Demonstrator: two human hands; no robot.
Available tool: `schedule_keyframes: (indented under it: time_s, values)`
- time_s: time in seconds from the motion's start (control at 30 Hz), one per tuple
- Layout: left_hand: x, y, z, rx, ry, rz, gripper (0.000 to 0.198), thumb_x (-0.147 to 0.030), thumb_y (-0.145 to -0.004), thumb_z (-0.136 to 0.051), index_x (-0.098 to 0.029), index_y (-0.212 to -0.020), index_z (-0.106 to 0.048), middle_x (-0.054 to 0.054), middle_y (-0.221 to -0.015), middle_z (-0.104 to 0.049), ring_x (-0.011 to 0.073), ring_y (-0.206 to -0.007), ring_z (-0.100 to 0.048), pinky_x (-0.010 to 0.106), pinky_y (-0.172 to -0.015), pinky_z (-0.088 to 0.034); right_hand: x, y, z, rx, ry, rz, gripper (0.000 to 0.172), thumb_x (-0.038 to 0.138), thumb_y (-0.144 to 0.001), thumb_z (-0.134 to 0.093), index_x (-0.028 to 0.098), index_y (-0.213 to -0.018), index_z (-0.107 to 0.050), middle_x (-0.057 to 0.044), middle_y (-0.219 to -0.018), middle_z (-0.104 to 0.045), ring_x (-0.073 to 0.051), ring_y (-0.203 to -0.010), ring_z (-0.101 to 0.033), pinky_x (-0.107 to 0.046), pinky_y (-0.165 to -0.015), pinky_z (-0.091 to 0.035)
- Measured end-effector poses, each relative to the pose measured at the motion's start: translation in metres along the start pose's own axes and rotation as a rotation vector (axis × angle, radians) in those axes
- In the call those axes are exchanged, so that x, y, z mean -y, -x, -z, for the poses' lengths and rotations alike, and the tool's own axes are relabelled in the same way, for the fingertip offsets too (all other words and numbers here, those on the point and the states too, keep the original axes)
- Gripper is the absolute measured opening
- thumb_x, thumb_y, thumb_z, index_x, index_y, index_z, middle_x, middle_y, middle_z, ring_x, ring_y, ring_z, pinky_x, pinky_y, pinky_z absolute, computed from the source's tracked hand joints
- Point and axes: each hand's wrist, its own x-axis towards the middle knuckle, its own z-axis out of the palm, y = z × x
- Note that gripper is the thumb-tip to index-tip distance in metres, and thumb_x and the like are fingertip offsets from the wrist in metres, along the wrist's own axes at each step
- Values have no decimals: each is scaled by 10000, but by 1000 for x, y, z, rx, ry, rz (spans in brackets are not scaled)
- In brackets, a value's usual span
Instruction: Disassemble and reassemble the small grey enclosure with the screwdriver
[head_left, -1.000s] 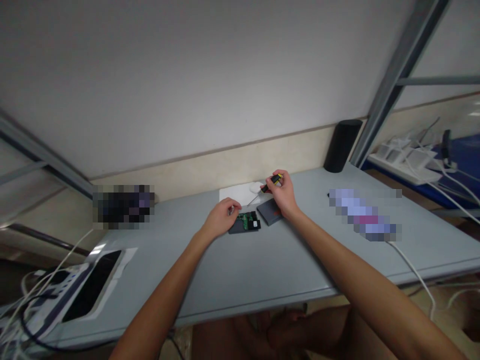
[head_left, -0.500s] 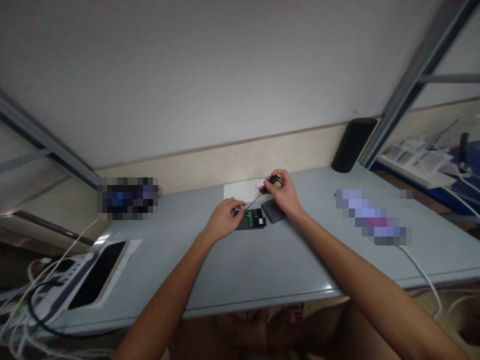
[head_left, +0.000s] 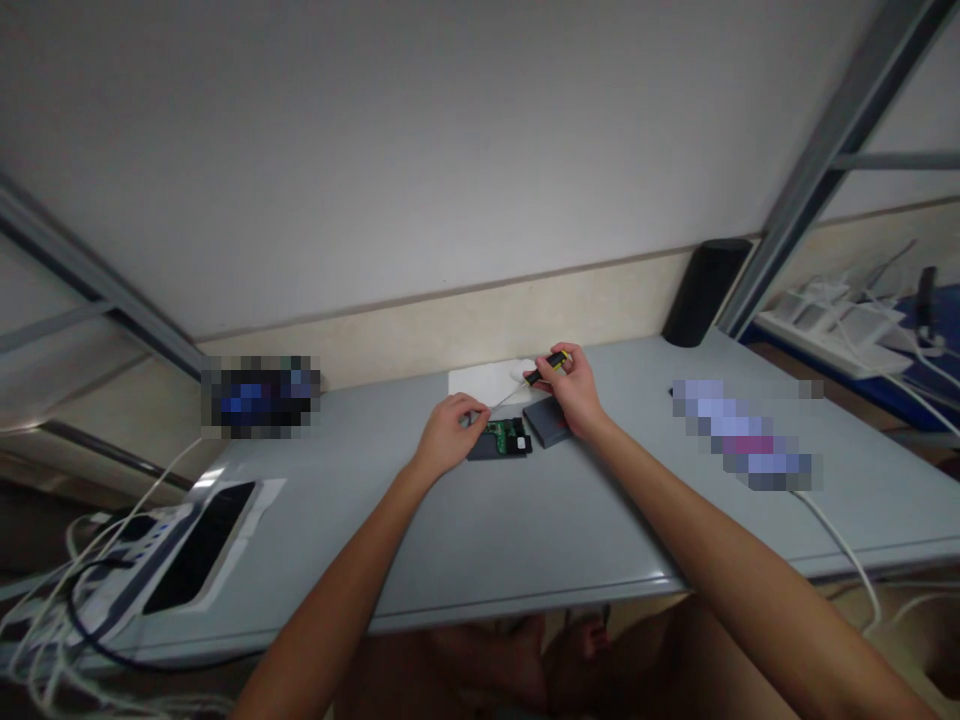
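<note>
A black and yellow screwdriver [head_left: 546, 368] is gripped in my right hand [head_left: 574, 388], its thin shaft slanting down to the left. My left hand [head_left: 454, 435] has its thumb and fingertips pressed together at the shaft's tip; whatever is between them is too small to make out. Just right of these fingers lies a green circuit board [head_left: 508, 437] in a dark grey case half [head_left: 484, 450]. Another dark grey cover [head_left: 544, 424] rests beside it, partly under my right hand. Behind is a white sheet [head_left: 480, 382].
A black cylinder [head_left: 705, 292] stands at the back right. Blurred-out objects [head_left: 262, 398] sit at the left and right [head_left: 742, 435], the latter with a white cable. A black tablet-like device [head_left: 201, 548], a power strip and tangled cables are at the left.
The screwdriver's tip has lifted off the board area toward my left fingertips, which have closed together. My right hand has shifted slightly, and its hold on the handle has changed.
</note>
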Motion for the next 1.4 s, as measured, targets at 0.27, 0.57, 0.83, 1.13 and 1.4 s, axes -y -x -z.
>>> schedule_keyframes:
  time_s: [0.27, 0.57, 0.83, 1.13, 1.4]
  values:
    - [-7, -8, -9, -98, -15, 153, 153, -286, -1001, -683, -207, -981, -812, 60, -996, -792, 182, -813, -684, 322, -817, -570, -8, -7, 3, -143, -115, -44, 625, 439, -688, -925, 294, -1112, -489, 66, -915, -629, -207, -810, -813, -360, -738, -705]
    - [-7, -66, -23, 48, -261, 244, 190, -272, -1016, -669, -205, -1039, -845, 99, -1108, -820, 233, -904, -728, 340, -869, -559, -10, -8, 6, -307, -133, 77, 576, 451, -751, -869, 300, -1117, -451, 43, -968, -642, -196, -811, -804, -379, -774, -708]
    - [7, -77, -44, 174, -300, 250, 107, -220, -901, -740, -210, -896, -847, 118, -957, -825, 279, -891, -743, 339, -794, -546, -7, -7, 5, -337, -169, 75, 573, 436, -753, -877, 305, -1109, -447, 46, -964, -642, -204, -832, -813, -395, -795, -715]
    - [19, -38, -8, 121, -150, 243, 256, -273, -1011, -607, -192, -998, -849, 89, -964, -833, 230, -829, -721, 336, -819, -565, 5, 7, -4, -145, 27, 198, 512, 478, -811, -852, 292, -1120, -488, 47, -954, -656, -180, -807, -797, -350, -803, -676]
    - [13, 7, 11, 152, 24, 57, 316, -308, -1084, -528, -208, -872, -740, 57, -920, -711, 210, -912, -687, 341, -893, -564, 4, 36, -28, 146, 121, 200, 396, 387, -855, -856, 291, -1102, -562, 30, -983, -685, -156, -810, -747, -302, -754, -626]
